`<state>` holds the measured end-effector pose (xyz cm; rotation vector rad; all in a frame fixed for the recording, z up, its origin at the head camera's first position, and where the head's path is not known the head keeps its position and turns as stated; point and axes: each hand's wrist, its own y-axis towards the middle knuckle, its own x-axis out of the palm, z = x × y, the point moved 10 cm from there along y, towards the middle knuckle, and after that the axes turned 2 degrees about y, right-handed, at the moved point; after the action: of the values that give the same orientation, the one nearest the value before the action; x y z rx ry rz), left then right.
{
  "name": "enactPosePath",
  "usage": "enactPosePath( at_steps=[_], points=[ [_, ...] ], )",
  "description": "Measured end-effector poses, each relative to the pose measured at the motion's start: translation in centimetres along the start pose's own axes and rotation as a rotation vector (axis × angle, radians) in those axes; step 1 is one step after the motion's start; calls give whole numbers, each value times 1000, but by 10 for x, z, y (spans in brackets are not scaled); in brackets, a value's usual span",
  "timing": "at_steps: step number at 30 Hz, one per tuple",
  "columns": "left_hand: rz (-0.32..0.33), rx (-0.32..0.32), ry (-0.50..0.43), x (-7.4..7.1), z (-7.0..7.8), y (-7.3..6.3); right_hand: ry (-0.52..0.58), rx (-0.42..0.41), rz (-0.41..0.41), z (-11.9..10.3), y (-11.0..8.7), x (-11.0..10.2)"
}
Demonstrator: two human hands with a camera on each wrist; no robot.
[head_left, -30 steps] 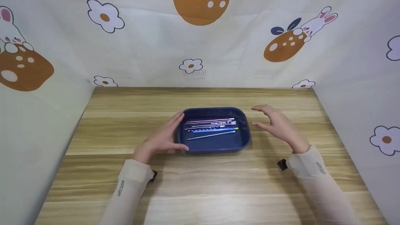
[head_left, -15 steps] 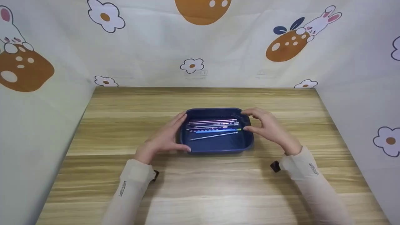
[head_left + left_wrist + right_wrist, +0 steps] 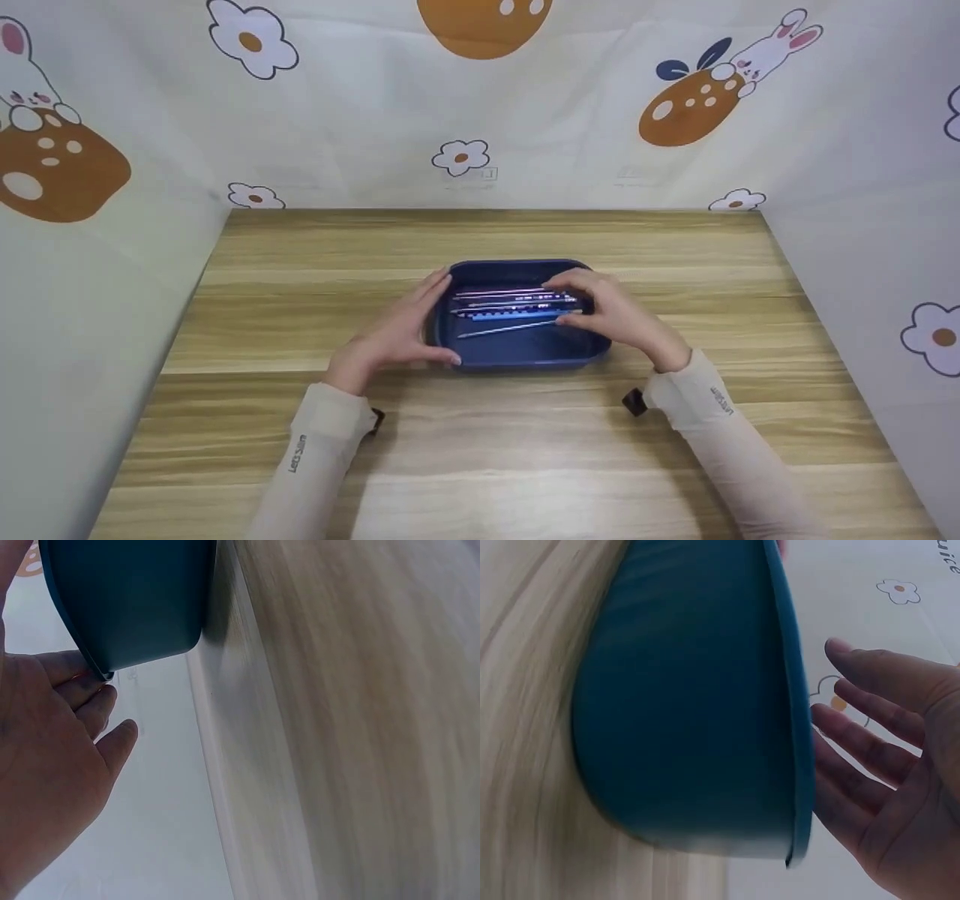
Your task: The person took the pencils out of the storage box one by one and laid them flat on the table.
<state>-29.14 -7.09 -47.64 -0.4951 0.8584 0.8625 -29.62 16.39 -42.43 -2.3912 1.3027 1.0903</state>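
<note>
A dark blue plastic box with rounded corners sits on the table. Several pencils lie side by side in it, their right ends partly hidden by my right hand. With my left hand I hold the left end of the box, thumb at the near corner and fingers at the far one. The left wrist view has those fingers at the box rim. My right hand reaches over the right end, thumb and fingers apart above the pencils. In the right wrist view its fingers are above the rim, gripping nothing.
The wood-grain table extends around the box on every side. A pale curtain printed with flowers and rabbits stands along its back and both sides. Dark wrist devices sit at both cuffs.
My right hand has moved left, from beside the box to over its right end and the pencil ends. My left hand has stayed at the left end.
</note>
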Motion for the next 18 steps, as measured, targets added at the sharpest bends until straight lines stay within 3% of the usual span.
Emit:
enactPosePath(
  at_steps=[9,18],
  points=[
    [-3,12,-17,0,5,1,23,-26,-54,0,11,21],
    [-13,-11,26,2,6,1,23,-67,-92,0,21,40]
  ],
)
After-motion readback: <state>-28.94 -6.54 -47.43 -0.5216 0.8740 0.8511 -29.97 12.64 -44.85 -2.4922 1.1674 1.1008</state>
